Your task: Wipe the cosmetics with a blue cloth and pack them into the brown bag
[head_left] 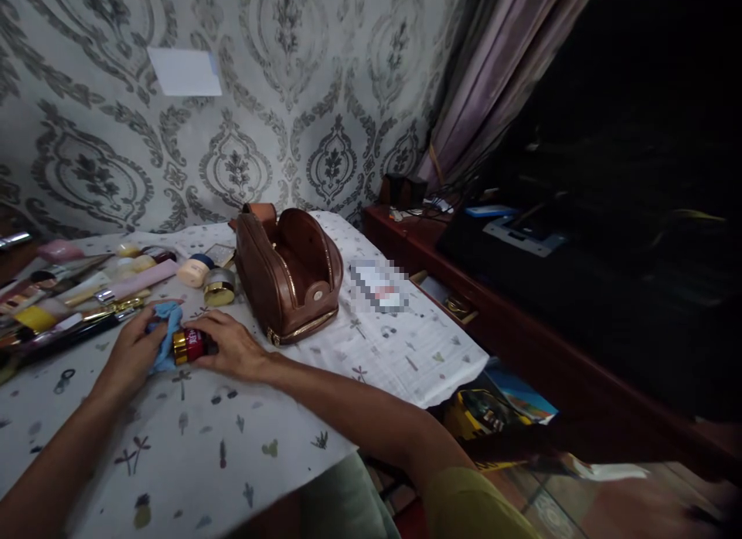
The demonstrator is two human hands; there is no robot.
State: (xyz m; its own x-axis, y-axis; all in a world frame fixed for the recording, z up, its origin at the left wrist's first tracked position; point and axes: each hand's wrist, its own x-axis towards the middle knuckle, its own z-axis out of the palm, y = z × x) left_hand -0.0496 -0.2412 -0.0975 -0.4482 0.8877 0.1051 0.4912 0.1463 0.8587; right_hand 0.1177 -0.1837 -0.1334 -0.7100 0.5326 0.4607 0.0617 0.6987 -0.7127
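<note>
My right hand (233, 344) is closed around a small red bottle with a gold band (188, 345), lying sideways just above the printed tablecloth (243, 446). My left hand (134, 350) holds a blue cloth (166, 332) bunched against the bottle's gold end. An open brown leather pouch (288, 270) stands just behind my right hand.
Several tubes, pencils and small jars (86, 291) lie along the table's far left, with a gold-lidded jar (219, 287) beside the pouch. A dark red cabinet (522, 315) with electronics stands to the right. Patterned wallpaper and a curtain (487, 83) are behind.
</note>
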